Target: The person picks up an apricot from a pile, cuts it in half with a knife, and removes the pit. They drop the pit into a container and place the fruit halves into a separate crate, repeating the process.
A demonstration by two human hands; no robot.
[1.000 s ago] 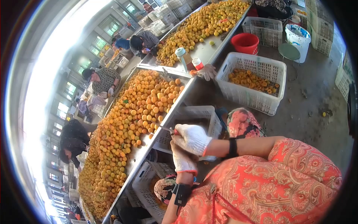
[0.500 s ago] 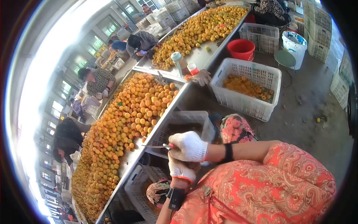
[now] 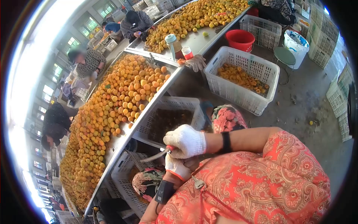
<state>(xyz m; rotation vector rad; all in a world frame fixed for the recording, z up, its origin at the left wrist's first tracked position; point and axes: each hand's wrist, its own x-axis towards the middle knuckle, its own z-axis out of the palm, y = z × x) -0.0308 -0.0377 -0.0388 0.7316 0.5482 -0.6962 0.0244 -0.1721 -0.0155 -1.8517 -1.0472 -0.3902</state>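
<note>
My right hand (image 3: 185, 142), in a white knit glove, is closed around the red handle of a small knife (image 3: 153, 156). Its thin curved blade points left, toward the table edge. Just below it, touching, is my left hand (image 3: 176, 166), in a white glove with an orange-edged cuff. Its fingers look curled in and are partly hidden by the right hand, so anything inside cannot be made out. Both hands are close to my torso. Beyond them, whole apricots (image 3: 108, 97) lie heaped on the metal table (image 3: 116, 146).
White plastic crates stand beside me: one with dark contents (image 3: 190, 100), one holding apricot halves (image 3: 274, 84). A red bucket (image 3: 240, 41), a green stool (image 3: 284, 56) and a white bucket (image 3: 296, 48) are farther off. A bottle (image 3: 173, 46) sits on the table. Several people work opposite.
The view has shifted, so the table and crates appear higher and farther left. The knife's blade has tilted downward. Both hands remain together, with the right still holding the knife.
</note>
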